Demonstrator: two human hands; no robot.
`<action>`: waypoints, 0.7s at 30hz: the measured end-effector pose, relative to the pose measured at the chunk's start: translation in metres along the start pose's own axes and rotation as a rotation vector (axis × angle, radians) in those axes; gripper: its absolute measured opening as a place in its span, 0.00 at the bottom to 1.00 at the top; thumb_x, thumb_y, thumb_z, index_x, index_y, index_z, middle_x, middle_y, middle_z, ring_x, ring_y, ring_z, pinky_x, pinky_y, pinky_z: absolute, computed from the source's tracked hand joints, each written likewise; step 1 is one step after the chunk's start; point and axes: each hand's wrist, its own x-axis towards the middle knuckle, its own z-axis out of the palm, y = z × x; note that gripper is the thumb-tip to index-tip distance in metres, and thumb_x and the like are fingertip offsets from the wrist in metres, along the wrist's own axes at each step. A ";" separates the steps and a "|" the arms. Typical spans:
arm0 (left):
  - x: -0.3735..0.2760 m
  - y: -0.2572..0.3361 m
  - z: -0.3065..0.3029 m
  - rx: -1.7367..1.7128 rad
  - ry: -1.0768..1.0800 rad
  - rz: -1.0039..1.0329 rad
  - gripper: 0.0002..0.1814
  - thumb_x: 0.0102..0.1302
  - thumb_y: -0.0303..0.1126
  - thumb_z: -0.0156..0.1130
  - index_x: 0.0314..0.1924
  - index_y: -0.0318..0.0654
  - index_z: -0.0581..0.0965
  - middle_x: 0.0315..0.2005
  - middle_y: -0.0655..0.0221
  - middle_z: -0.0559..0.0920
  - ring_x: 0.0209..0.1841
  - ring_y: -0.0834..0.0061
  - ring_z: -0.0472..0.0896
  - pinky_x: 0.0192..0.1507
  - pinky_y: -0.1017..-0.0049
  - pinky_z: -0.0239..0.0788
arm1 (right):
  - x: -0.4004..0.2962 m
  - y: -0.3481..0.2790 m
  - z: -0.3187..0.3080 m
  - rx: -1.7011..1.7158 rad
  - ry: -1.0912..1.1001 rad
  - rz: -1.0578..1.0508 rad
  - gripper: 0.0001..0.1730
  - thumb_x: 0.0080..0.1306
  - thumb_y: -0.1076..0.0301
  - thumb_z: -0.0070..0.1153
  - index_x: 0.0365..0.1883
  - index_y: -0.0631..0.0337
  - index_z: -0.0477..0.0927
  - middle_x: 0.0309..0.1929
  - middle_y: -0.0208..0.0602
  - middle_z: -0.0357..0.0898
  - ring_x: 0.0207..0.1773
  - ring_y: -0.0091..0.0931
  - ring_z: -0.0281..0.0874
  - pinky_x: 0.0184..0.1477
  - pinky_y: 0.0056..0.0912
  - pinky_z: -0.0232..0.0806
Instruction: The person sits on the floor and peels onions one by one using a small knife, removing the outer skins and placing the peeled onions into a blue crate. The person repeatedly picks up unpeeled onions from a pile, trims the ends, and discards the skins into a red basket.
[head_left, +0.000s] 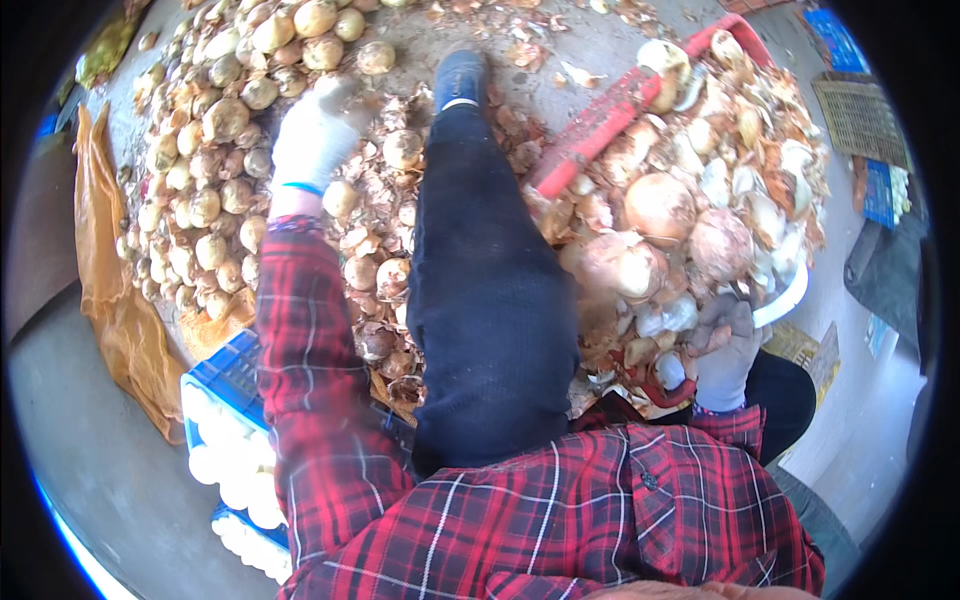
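Observation:
My left hand (316, 139), in a pale glove, is stretched out over the pile of unpeeled onions (206, 206); its fingers are blurred, so what they touch is unclear. Gloved and dirty at the fingers, my right hand (726, 341) is at the near right edge of a heap of onions and onion skins. A white curved handle (784, 298) of some tool or container lies by its fingers, but whether it is gripped cannot be made out. Large onions (660, 208) sit on this heap, beside a red plastic rim (596, 135).
My leg in dark trousers (487, 285) stretches between the two heaps. A blue crate (225, 375) at lower left holds peeled white onions (236, 457). An orange mesh bag (120, 322) lies at far left. A wicker-like basket (859, 116) and blue crates stand at the upper right.

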 end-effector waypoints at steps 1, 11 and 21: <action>-0.006 -0.020 0.027 0.002 -0.040 0.003 0.28 0.59 0.53 0.66 0.55 0.48 0.81 0.43 0.54 0.85 0.47 0.57 0.84 0.52 0.65 0.74 | 0.000 -0.007 0.008 0.015 -0.004 -0.003 0.18 0.74 0.57 0.50 0.53 0.61 0.69 0.28 0.36 0.77 0.16 0.20 0.68 0.14 0.22 0.62; -0.009 -0.030 0.152 -0.344 -0.014 -0.213 0.21 0.59 0.36 0.61 0.54 0.47 0.81 0.50 0.49 0.81 0.52 0.50 0.80 0.54 0.60 0.73 | 0.002 -0.010 0.010 -0.089 0.060 0.023 0.18 0.72 0.55 0.53 0.33 0.64 0.77 0.26 0.36 0.78 0.16 0.20 0.70 0.15 0.22 0.63; -0.106 0.037 -0.032 -2.045 0.021 -0.402 0.30 0.66 0.50 0.60 0.60 0.37 0.71 0.42 0.52 0.81 0.36 0.56 0.81 0.32 0.62 0.74 | -0.005 -0.038 0.003 0.120 0.002 -0.115 0.16 0.71 0.62 0.55 0.51 0.64 0.75 0.22 0.32 0.74 0.15 0.19 0.67 0.15 0.21 0.59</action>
